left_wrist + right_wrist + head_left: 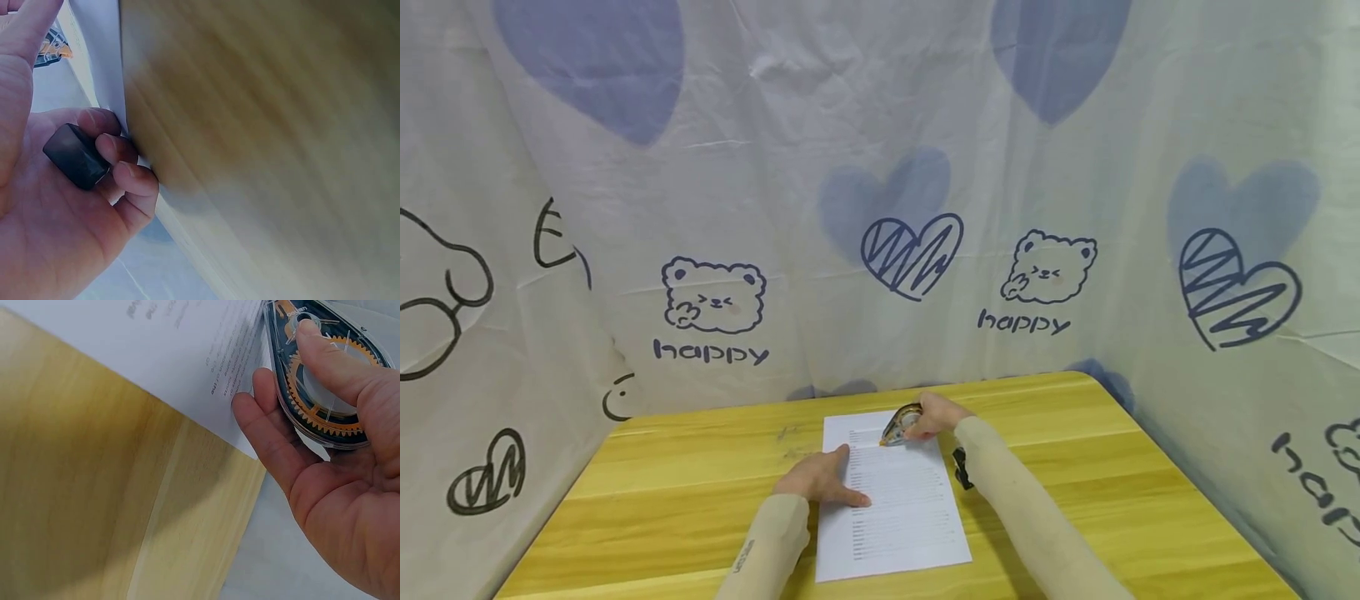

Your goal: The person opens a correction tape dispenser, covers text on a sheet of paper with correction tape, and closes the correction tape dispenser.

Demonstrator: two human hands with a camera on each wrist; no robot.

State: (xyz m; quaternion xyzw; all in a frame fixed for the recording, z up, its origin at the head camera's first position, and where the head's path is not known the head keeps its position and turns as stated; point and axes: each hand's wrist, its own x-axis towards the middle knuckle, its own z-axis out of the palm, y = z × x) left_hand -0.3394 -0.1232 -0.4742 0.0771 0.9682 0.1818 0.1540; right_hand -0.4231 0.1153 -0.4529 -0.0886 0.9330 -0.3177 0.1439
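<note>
One printed white paper sheet (910, 533) on a yellow wood-grain table (670, 500) lies partly under the left hand (822, 478), apparently clasping a black block (75, 157); the right hand (936, 415) grips a clear teardrop-shaped dispenser (342, 430).

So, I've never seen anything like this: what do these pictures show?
There's no machine here, just a person's bare left hand and right hand. The wide picture comes from a camera worn on the head; the two close ones, from cameras on the wrists. A printed sheet lies on a wooden table. The left hand rests on the sheet, some fingers curled round a small black object. The right hand holds what looks like a correction tape dispenser.
</note>
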